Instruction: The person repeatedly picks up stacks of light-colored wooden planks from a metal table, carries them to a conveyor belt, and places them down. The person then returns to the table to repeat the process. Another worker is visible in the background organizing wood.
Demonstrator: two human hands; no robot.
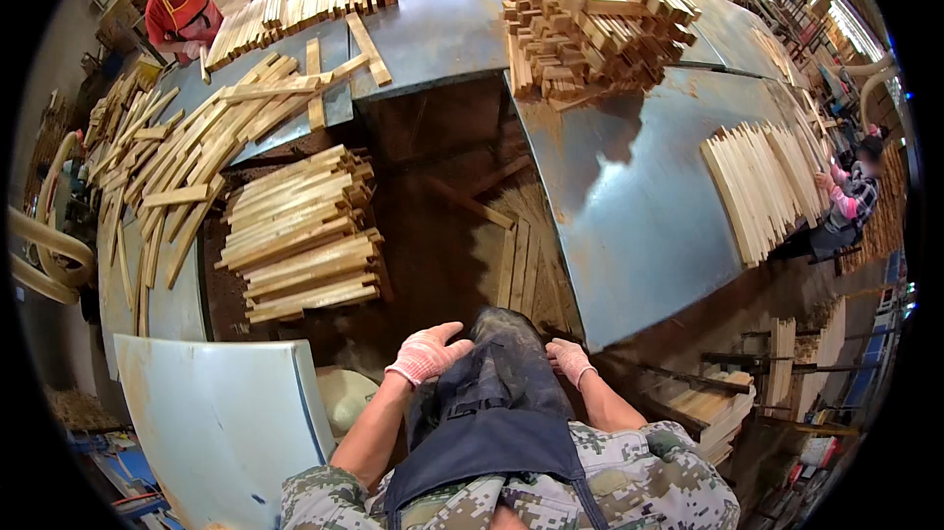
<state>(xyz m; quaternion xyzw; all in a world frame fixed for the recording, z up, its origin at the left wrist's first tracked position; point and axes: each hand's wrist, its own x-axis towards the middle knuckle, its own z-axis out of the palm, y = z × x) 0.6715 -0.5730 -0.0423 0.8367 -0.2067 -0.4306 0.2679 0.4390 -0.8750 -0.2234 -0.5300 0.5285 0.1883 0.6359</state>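
My left hand (429, 353), in a pale pink knit glove, hangs beside my dark trouser leg (503, 343) with its fingers stretched and nothing in them. On the other side of my legs, my right hand (568, 360) wears a matching glove; its fingers are loosely extended and it holds nothing. A dark apron (482, 466) covers my lap. The stack of cut wooden strips (305, 235) ahead on the left is the nearest wood to my left hand. Close to my right hand is the corner of a metal-topped table (629, 235).
Loose strips (187, 161) lie heaped at far left. A tall stack of wood (595, 24) stands ahead. One co-worker (182, 4) handles strips at far left, another (855, 191) at right beside a strip row (762, 191). A pale panel (221, 412) is at lower left.
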